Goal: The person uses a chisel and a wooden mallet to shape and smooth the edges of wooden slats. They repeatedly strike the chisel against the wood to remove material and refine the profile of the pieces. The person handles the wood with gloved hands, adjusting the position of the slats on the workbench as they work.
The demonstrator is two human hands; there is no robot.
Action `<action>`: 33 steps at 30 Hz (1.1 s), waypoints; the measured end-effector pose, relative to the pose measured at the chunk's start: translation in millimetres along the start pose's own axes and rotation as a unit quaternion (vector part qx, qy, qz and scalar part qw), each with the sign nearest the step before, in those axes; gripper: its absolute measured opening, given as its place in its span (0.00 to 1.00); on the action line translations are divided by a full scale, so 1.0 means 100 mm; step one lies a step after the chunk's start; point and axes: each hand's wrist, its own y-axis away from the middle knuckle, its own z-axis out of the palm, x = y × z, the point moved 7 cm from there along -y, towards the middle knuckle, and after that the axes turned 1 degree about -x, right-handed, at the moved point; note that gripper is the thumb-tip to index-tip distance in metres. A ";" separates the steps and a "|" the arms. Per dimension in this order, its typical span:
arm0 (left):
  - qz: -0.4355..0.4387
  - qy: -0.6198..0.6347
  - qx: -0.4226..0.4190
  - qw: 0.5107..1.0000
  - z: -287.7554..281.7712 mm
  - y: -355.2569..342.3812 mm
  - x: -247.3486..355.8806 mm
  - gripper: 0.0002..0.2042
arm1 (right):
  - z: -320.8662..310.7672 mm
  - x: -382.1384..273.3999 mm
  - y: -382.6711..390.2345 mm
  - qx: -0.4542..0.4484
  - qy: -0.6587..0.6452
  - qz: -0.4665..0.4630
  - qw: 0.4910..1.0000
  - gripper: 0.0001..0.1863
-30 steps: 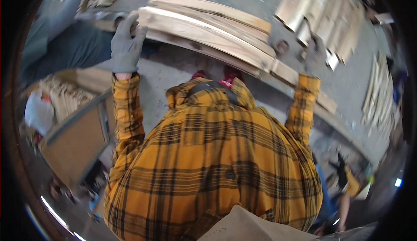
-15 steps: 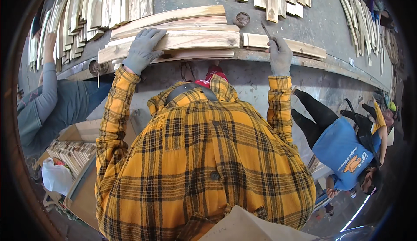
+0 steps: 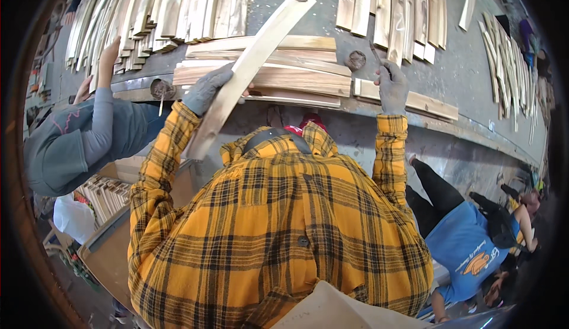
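My gloved left hand (image 3: 207,89) grips a long pale wooden board (image 3: 261,53), raised and tilted over the bench. The board has a dark knot at its far end, and its near end hangs past the bench edge. Beneath it lies a stack of wooden boards (image 3: 296,79). My gloved right hand (image 3: 392,89) is closed on a thin dark stick-like tool (image 3: 374,53), its tip pointing away from me; the exact kind is unclear. Near that tip sits a small round brown tub or lump (image 3: 355,60). Another short board (image 3: 427,102) lies on the bench below my right hand.
Rows of boards lie at the far left (image 3: 172,9) and far centre (image 3: 397,15) of the grey bench (image 3: 290,18). A round container with a stick (image 3: 162,89) stands on the left. One person (image 3: 77,133) works at my left; another in blue (image 3: 468,234) is at right.
My left hand has lifted a board off the stack and swung its far end up and away to the right. My right hand keeps the thin tool near the brown lump.
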 end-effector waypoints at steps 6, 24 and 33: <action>-0.002 0.166 -0.026 0.986 0.13 0.02 -0.14 0.30 | 0.21 -0.04 -0.05 -0.043 -0.009 -0.033 0.999 0.08; -0.045 0.122 -0.061 0.990 0.39 0.06 -0.23 0.30 | 0.57 -1.17 0.06 0.001 0.068 -0.320 0.945 0.15; -0.107 0.151 0.003 0.983 0.57 0.15 -0.33 0.28 | 0.83 -1.17 0.00 0.048 0.146 -0.325 0.933 0.13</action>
